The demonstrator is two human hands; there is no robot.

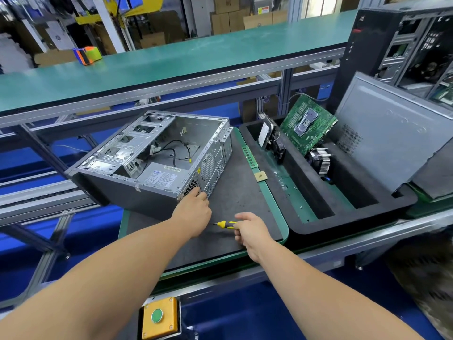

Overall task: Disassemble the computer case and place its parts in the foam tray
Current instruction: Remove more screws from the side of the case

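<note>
The open grey computer case (157, 158) lies on its side on a dark work mat (235, 192), with a power supply (159, 176) and black cables inside. My left hand (193, 212) grips the case's near rear corner. My right hand (250, 231) holds a yellow-and-black screwdriver (224, 224) just above the mat, its tip pointing left toward my left hand. To the right, the black foam tray (318, 224) holds a green motherboard (307, 123), a heatsink fan (320, 159), a drive (266, 133) and a grey side panel (389, 133).
A RAM stick (250, 157) and a small chip (260, 176) lie along the mat's right edge. Another opened case (404, 50) stands at the far right. A green shelf (171, 62) runs behind. A yellow button box (159, 317) sits at the near edge.
</note>
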